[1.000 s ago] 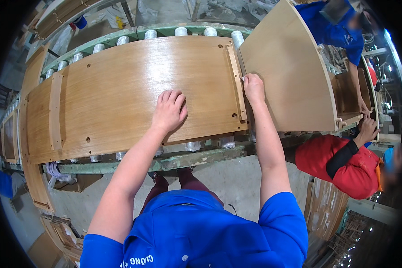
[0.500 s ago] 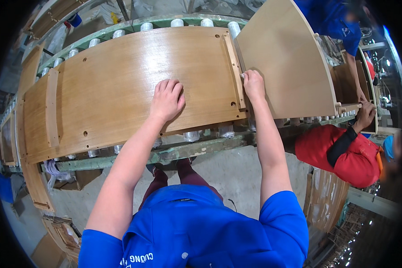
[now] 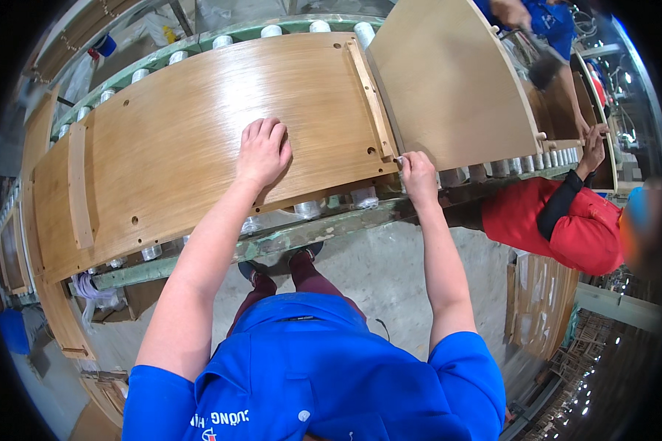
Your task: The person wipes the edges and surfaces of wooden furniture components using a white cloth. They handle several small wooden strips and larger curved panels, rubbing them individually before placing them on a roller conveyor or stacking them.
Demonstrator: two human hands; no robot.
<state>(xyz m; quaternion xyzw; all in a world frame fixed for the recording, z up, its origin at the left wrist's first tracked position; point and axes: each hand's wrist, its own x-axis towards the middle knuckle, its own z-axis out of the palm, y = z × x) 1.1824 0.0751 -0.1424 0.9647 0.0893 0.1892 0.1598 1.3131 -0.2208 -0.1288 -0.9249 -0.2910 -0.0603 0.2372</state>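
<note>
A long brown wooden panel [image 3: 198, 140] lies in front of me on the roller conveyor. My left hand [image 3: 263, 153] rests on its middle with the fingers curled under; whatever they may hold is hidden. At the panel's near right corner, my right hand [image 3: 421, 178] pinches a small whitish piece [image 3: 400, 159], too small to identify. Its fingertips are by the near end of a narrow wooden batten [image 3: 371, 99] fixed along the right end. Another batten [image 3: 79, 187] crosses the panel near its left end. Several dark holes show in the surface.
A pale board [image 3: 452, 88] stands to the right of the panel. Beyond it, a person in red [image 3: 559, 220] and a person in blue [image 3: 548, 22] work at a wooden case, a hammer [image 3: 544, 70] blurred above it. Green conveyor rails [image 3: 309, 240] run along both long sides.
My right hand has slid nearer along the batten, to the panel's near corner. The left hand stays on the panel. A hammer has come into view at the far right.
</note>
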